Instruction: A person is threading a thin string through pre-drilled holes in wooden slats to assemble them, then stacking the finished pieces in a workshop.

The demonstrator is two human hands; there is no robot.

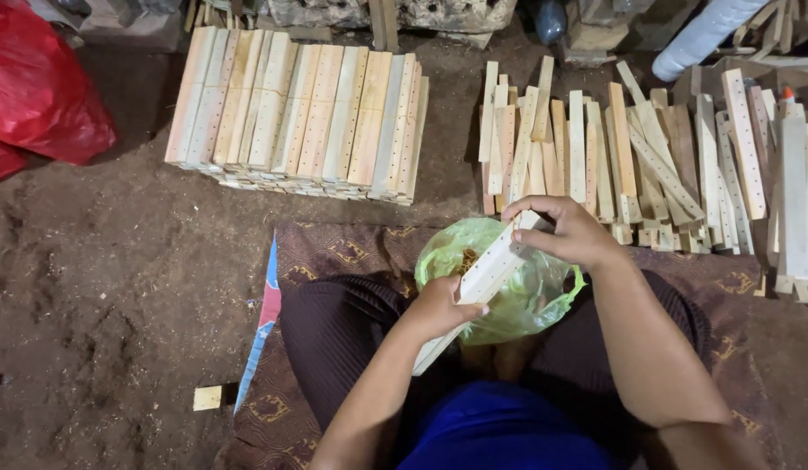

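Item: pale wooden slat with drilled holes [482, 280], held slantwise over the lap, lower end toward the body, upper end away from it. Left hand [439, 306] closed around the slat's lower half, thumb lying across its top face. Right hand [568, 231] curled over the slat's upper end, fingers pinching it from above. Directly under both hands: green plastic bag [517, 305], translucent, open at the top, with small brownish pieces inside, too small to identify; it rests between the knees. Beneath the seated person: patterned brown mat [334, 252], with a blue and red edge on the left hand's side. Beyond the right hand: loose heap of similar drilled slats [648, 165], lying at mixed angles on the dirt floor [117, 261]. Beyond the left hand and further out: neat stack of drilled slats [299, 113], laid side by side in rows. Far out past the left hand: red plastic sack [38, 87]. Near the mat's corner on the left-hand side: small wood offcut [207, 398]
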